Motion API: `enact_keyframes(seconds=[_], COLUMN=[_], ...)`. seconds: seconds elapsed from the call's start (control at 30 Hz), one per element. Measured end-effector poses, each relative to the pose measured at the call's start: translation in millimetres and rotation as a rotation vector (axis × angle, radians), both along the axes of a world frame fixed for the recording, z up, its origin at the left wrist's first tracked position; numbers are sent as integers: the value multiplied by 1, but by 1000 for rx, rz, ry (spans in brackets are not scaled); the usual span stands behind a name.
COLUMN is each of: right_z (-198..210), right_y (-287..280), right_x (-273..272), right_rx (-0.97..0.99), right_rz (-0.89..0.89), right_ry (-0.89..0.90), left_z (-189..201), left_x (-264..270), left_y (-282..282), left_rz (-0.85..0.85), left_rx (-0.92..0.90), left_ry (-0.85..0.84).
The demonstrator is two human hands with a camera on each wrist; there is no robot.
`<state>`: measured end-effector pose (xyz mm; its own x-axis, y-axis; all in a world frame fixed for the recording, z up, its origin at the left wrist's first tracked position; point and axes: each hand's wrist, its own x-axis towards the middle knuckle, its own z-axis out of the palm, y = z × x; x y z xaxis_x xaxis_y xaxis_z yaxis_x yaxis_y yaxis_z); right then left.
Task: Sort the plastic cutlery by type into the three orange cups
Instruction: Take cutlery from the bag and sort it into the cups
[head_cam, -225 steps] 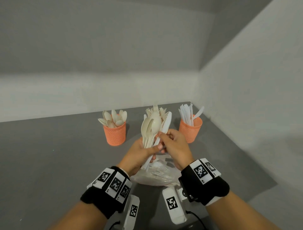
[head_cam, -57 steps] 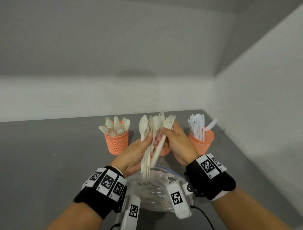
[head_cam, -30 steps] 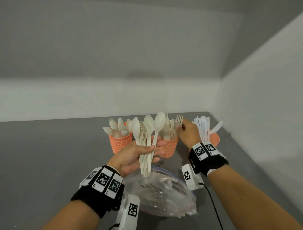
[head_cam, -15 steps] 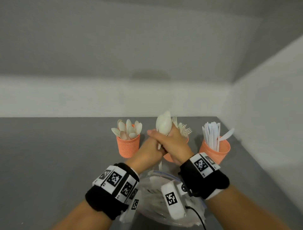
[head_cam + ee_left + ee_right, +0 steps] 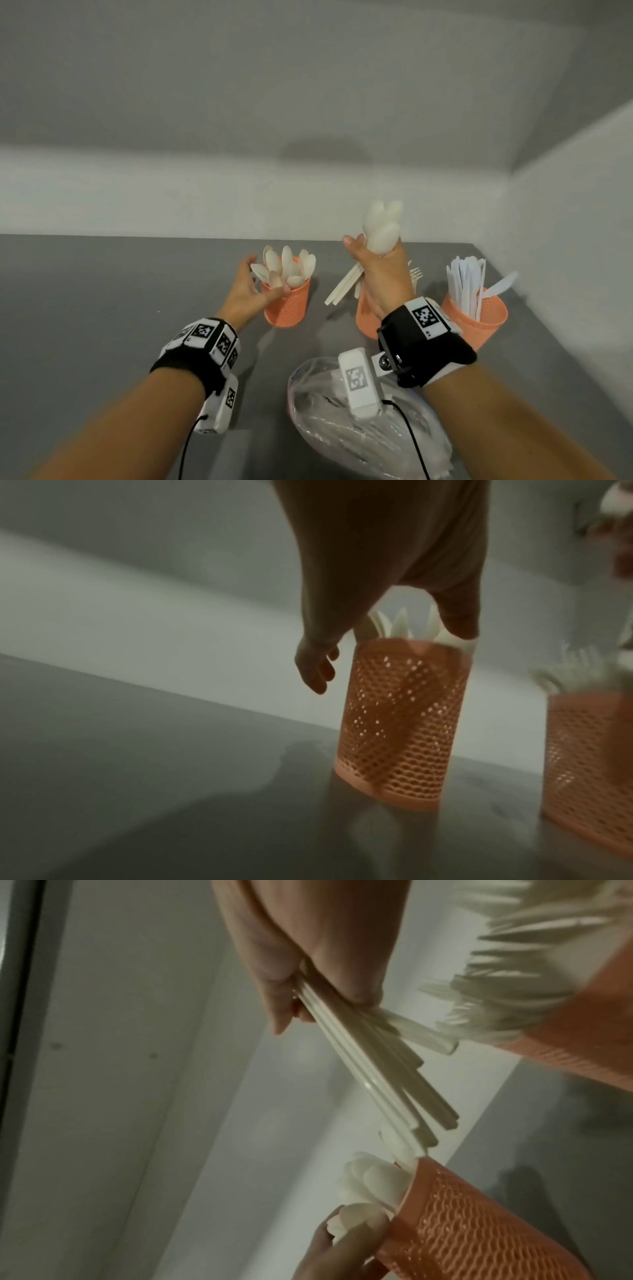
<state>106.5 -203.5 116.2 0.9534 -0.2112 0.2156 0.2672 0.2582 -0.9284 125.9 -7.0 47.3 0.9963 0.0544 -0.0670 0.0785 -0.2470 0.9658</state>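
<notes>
Table (image 5: 102,308) first, grey and set into a corner of pale walls, carrying everything I see. Nearest me on it lies a clear plastic bag (image 5: 342,431), crumpled, with pale cutlery dimly visible inside.

Beyond the bag stand the three orange mesh cups in a row. My left cup (image 5: 289,305) holds spoons bowl-up; the middle cup (image 5: 364,318) sits largely behind my right wrist, with fork tines (image 5: 416,274) poking out past it (blurred in both wrist views); the right cup (image 5: 479,322) near the side wall holds white knives (image 5: 462,284) standing upright, one piece leaning out to the right.

My right hand (image 5: 383,274) is raised above the middle cup, fingers curled round a bundle of spoons (image 5: 382,229). Their bowls stick up past my thumb and their handles fan out down and to the left; in the right wrist view the handle ends (image 5: 421,1123) hang just above the left cup's rim (image 5: 416,1177), apart from it as far as I can tell.

My left hand (image 5: 246,291) is at the left cup's near-left side, fingers loosely spread and holding nothing. The thumb tip sits at the rim against the spoons there, and the other fingers (image 5: 315,669) reach round the far left side; whether they touch the mesh I cannot tell.

Both wrists wear black bands with square printed markers (image 5: 424,315).
</notes>
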Motion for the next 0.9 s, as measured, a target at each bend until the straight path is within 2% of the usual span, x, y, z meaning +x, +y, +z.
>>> enact_keyframes(seconds=[0.13,0.27,0.4,0.53,0.63,0.8,0.9], right_z=[5,7,-8,-29,-32,-38,-46], right_y=[14,30,43,48,44,41,45], right_x=[2,8,15,22,29,33,27], right_rx=[-164,-239,-230,-145,-86,-386,-456], right_rz=[23,75,212,338,351,213,300], right_ry=[-102,-102,-30,120,146,105,179], left_z=[-5,-11,-17,-26,-32,-41,-38], left_x=[17,10,-3,-6,-3,-2,-3], left_y=[-9,-13,-7,-3,-5,-10,-13], left_rz=[46,-41,-146,-225,-175,-117,-123], left_rx=[-166,-205,-258,-128,-43,-50,-58], left_ry=[29,41,-6,-104,-118,-148,-166])
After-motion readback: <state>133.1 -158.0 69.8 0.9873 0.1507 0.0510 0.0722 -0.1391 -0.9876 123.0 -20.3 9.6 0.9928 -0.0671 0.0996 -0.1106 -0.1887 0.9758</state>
